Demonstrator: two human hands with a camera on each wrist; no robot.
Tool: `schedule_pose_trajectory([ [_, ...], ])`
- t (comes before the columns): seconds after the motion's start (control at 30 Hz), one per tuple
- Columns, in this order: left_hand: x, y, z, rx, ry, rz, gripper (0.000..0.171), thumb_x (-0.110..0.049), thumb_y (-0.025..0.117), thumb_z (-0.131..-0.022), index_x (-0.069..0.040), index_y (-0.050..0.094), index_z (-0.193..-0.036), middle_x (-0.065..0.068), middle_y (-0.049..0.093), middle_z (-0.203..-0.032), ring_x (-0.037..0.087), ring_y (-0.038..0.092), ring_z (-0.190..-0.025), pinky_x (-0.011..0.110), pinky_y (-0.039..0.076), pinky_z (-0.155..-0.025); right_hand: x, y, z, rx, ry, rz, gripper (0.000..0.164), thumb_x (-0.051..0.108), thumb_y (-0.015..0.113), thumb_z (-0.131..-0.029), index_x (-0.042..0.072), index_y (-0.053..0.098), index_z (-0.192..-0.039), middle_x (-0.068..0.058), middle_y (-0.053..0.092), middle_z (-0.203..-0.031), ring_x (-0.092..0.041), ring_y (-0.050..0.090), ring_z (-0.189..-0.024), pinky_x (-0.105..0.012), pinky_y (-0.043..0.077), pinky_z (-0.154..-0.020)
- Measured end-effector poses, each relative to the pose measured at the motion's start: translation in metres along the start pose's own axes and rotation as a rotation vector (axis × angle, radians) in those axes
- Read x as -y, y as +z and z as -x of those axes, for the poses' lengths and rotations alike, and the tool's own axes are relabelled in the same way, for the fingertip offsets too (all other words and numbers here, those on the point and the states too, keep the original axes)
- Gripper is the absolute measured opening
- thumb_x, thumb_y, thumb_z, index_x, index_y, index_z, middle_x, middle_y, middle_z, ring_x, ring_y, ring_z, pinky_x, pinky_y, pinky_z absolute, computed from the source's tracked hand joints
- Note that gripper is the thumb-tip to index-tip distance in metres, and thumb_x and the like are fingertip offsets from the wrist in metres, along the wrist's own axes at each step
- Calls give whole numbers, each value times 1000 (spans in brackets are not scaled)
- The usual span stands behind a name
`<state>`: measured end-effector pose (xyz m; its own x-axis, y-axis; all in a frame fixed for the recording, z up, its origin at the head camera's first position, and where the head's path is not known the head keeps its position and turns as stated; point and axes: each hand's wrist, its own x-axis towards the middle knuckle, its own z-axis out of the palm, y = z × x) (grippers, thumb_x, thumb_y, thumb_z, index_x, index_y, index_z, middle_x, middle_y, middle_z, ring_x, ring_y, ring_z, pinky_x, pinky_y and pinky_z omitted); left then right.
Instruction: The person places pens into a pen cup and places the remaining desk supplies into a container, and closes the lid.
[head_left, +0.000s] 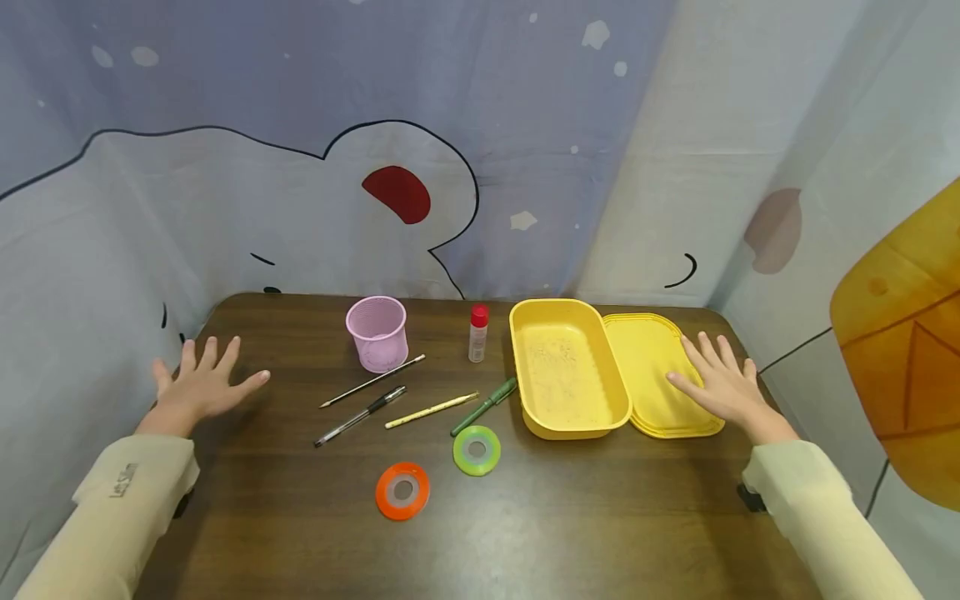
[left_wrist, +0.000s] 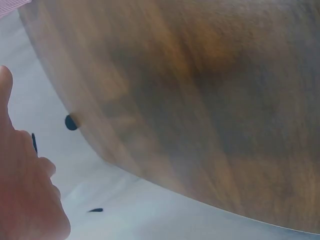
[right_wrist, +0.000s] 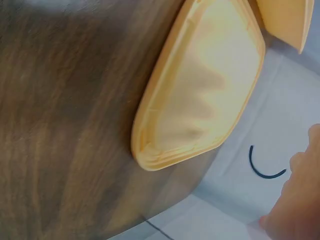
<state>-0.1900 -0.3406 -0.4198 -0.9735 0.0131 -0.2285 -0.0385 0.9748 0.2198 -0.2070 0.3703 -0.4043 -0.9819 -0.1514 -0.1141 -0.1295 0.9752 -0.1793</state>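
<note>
My left hand [head_left: 198,387] is spread with straight fingers over the table's left side and holds nothing. My right hand [head_left: 720,383], also spread and holding nothing, hovers beside the yellow lid [head_left: 660,392], its finger shadows falling on the lid [right_wrist: 200,95] in the right wrist view. Left of the lid stands a yellow container [head_left: 570,367] with dark specks inside. A pink mesh cup [head_left: 381,346] is the upright thing nearest my left hand. Between lie a pencil [head_left: 371,381], a black pen [head_left: 360,417], a yellow patterned pencil [head_left: 431,410] and a green pen [head_left: 483,407].
A glue stick [head_left: 477,337] with a red cap stands near the back edge. Closer to the front lie an orange tape roll [head_left: 402,492] and a green tape roll [head_left: 476,451]. A printed curtain [head_left: 525,150] hangs behind the brown wooden table [head_left: 525,533].
</note>
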Motion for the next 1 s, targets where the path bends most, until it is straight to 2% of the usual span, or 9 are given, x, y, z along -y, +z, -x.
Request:
schedule_pose_trajectory([
  [0.13, -5, -2, -2, -11, 13, -9, 93, -70, 27, -80, -10, -9, -141, 32, -11, -141, 52, -22, -122, 71, -19, -83, 6, -2, -2, -26, -26, 8, 77, 60, 31, -86, 17, 1, -143, -18, -8, -147, -40, -16, -132, -72, -5, -89],
  [0.27, -10, -3, -3, -34, 34, -12, 92, -69, 28, -81, -11, -10, -141, 31, -10, -141, 51, -20, -124, 71, -18, -84, 13, -4, -3, -60, -53, 22, 75, 58, 33, -87, 21, 0, -143, -17, -4, -148, -38, -13, -133, -71, -4, -91],
  [0.47, -16, -6, -5, -87, 85, -34, 90, -66, 30, -82, -11, -9, -141, 29, -6, -143, 49, -16, -127, 70, -16, -86, 27, -9, -6, -148, -128, 16, 72, 53, 38, -87, 23, 3, -143, -14, 4, -149, -35, -7, -135, -69, 3, -93],
  [0.8, -42, -15, -9, -186, 179, -41, 91, -64, 37, -82, -5, 4, -142, 27, 9, -144, 48, 4, -130, 68, -7, -92, 60, -13, -12, -256, -266, -3, 71, 47, 49, -85, 19, 18, -142, -11, 14, -148, -36, 9, -134, -65, 12, -96],
  [1.0, -57, -15, -14, -240, 218, -2, 91, -61, 44, -80, -1, 14, -141, 27, 20, -141, 46, 15, -128, 67, 3, -93, 82, -14, -15, -327, -349, -55, 68, 43, 54, -83, 13, 30, -138, -14, 24, -144, -37, 19, -132, -60, 18, -98],
])
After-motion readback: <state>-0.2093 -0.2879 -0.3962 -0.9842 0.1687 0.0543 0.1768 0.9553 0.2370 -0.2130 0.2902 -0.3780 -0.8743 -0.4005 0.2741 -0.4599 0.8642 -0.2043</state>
